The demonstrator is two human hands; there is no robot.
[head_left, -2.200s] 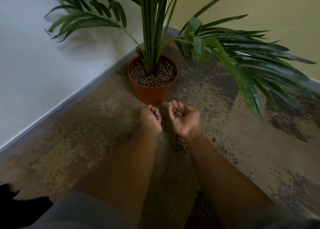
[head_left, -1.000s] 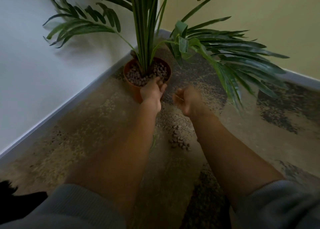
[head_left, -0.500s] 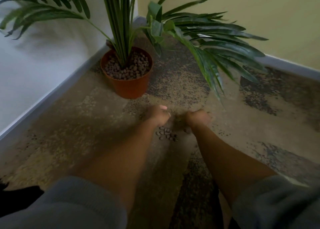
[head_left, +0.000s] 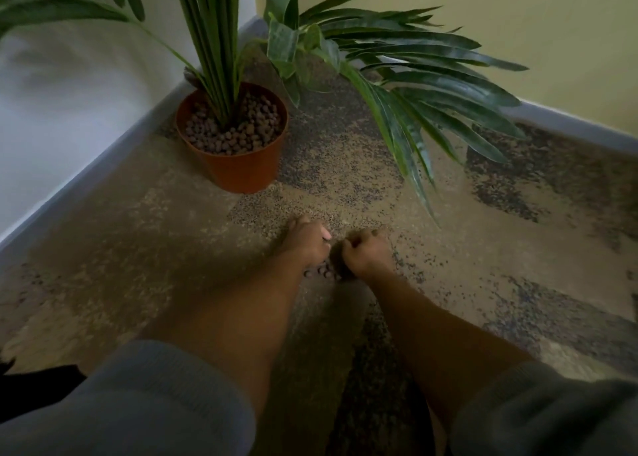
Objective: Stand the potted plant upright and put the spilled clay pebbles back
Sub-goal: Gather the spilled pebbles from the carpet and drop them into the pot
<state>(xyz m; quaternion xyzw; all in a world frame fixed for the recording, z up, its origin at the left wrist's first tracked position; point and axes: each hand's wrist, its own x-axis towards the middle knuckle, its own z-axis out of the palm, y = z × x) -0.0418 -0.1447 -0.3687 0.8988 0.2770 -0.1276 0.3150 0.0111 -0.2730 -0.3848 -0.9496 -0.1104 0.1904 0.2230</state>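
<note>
The orange pot (head_left: pixel 241 170) stands upright in the corner, filled with brown clay pebbles (head_left: pixel 238 131) around the palm's green stems (head_left: pixel 214 41). A small heap of spilled clay pebbles (head_left: pixel 322 274) lies on the carpet in front of it. Both my hands are down on that heap. My left hand (head_left: pixel 307 245) rests palm down with bent fingers over the heap's left side, and what it holds is hidden. My right hand (head_left: pixel 367 253) is curled into a fist against the heap's right side, its fingers closed around pebbles.
White wall and grey skirting (head_left: pixel 86 176) run along the left, and a yellow wall (head_left: pixel 518 24) is at the back right. Long fronds (head_left: pixel 414 110) hang low over the mottled carpet (head_left: pixel 483 248) to the right of the pot. A dark object (head_left: pixel 31 390) sits at bottom left.
Both hands went up to the pot, the left one over its rim, then came back down to the heap on the carpet. They now press closer together on it.
</note>
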